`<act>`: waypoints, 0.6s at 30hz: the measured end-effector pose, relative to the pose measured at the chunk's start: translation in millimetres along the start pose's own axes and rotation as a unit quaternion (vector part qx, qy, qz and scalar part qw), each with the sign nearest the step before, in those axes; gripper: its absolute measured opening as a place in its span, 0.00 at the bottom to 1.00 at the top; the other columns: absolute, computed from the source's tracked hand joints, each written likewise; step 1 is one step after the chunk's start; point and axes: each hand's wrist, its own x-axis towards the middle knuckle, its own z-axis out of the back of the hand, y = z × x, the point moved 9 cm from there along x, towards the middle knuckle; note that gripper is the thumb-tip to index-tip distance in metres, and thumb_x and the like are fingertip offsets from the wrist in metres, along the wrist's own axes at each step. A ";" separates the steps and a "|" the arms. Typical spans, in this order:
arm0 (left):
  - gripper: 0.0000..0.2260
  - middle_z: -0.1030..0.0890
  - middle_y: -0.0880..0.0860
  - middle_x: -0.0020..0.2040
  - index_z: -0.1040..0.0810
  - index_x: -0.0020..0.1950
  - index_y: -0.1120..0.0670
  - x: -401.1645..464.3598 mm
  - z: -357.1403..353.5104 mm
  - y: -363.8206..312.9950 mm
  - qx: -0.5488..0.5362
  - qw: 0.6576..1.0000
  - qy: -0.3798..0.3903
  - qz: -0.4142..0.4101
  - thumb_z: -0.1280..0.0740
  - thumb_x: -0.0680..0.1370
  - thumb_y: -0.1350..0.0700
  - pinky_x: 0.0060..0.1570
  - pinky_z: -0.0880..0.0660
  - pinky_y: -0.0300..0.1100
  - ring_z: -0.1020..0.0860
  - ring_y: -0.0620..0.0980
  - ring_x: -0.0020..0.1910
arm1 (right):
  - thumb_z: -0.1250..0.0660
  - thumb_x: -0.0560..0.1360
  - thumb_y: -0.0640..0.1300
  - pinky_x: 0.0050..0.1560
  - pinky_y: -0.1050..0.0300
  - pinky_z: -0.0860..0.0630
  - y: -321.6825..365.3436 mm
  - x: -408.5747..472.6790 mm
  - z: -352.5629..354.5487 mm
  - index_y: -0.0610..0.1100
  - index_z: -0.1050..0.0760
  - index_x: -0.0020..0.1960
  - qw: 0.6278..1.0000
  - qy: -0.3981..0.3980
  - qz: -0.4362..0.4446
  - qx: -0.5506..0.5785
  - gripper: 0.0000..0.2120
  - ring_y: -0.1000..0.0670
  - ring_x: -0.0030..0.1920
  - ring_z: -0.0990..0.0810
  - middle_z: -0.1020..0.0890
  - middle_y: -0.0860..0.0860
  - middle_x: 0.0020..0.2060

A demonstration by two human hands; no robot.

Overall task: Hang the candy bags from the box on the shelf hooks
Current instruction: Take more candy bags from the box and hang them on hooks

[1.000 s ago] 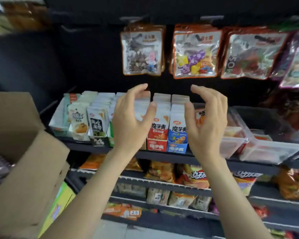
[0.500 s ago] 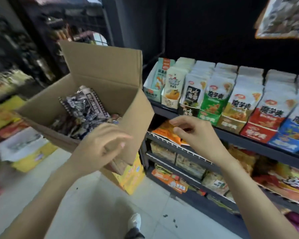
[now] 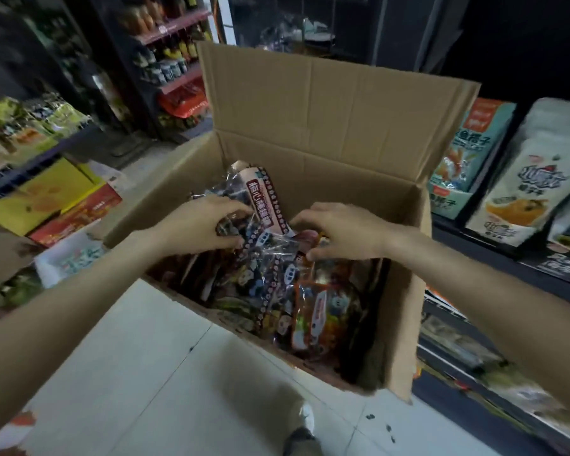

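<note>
An open cardboard box stands in front of me, its far flap upright. Inside lie several candy bags: clear ones with a dark patterned border and an orange-edged one. My left hand is inside the box, with its fingers and thumb curled round the edge of the top dark-bordered candy bag. My right hand reaches in from the right, its fingers over the same bag's other side and its thumb down on the bags beneath. No shelf hooks are in view.
A dark shelf with upright snack packs runs along the right, close to the box. Yellow and red cartons and a white tray sit on the floor to the left. A bottle shelf stands behind. My shoe is on the white tiles.
My view swung from the hanging bags on the shelf down and left to the box. Both hands dropped from shelf height into the box and took hold of a bag.
</note>
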 end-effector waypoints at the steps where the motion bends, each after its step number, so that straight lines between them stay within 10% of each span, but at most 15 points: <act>1: 0.25 0.24 0.49 0.64 0.29 0.70 0.46 9.8 -8.4 4.3 0.050 0.998 0.017 -0.024 0.32 0.75 0.42 0.62 0.32 0.44 0.27 0.49 0.63 | 0.32 0.76 0.53 0.49 0.55 0.30 -2.8 16.1 -10.7 0.52 0.37 0.74 0.999 0.026 -0.005 -0.039 0.28 0.48 0.60 0.28 0.28 0.49 0.62; 7: 0.31 0.22 0.52 0.63 0.26 0.67 0.54 46.2 -59.4 4.9 0.192 0.971 0.049 -0.133 0.31 0.70 0.36 0.63 0.34 0.50 0.28 0.53 0.64 | 0.39 0.79 0.58 0.61 0.48 0.32 -18.9 88.1 -74.3 0.45 0.40 0.75 0.961 0.141 0.012 -0.237 0.30 0.42 0.66 0.30 0.28 0.44 0.67; 11: 0.31 0.20 0.55 0.58 0.22 0.62 0.56 59.4 -61.5 5.5 0.235 0.957 0.019 -0.168 0.26 0.66 0.39 0.59 0.31 0.52 0.26 0.57 0.60 | 0.36 0.73 0.67 0.68 0.47 0.35 -45.0 102.5 -108.0 0.46 0.57 0.79 0.954 0.234 -0.032 -0.186 0.48 0.41 0.72 0.36 0.36 0.43 0.74; 14: 0.33 0.23 0.59 0.63 0.24 0.65 0.57 61.2 -41.1 21.5 0.253 0.957 -0.059 -0.128 0.24 0.65 0.42 0.59 0.33 0.52 0.27 0.60 0.61 | 0.33 0.69 0.69 0.74 0.45 0.47 -50.6 97.9 -121.1 0.48 0.69 0.77 0.958 0.274 -0.041 -0.079 0.57 0.42 0.77 0.49 0.51 0.44 0.79; 18: 0.39 0.40 0.63 0.75 0.39 0.75 0.57 60.0 -36.1 54.9 0.297 0.954 -0.029 -0.020 0.32 0.72 0.38 0.67 0.37 0.53 0.36 0.62 0.70 | 0.33 0.68 0.70 0.73 0.34 0.50 -46.9 104.1 -126.1 0.48 0.72 0.77 0.960 0.252 -0.037 -0.117 0.60 0.39 0.75 0.46 0.46 0.42 0.77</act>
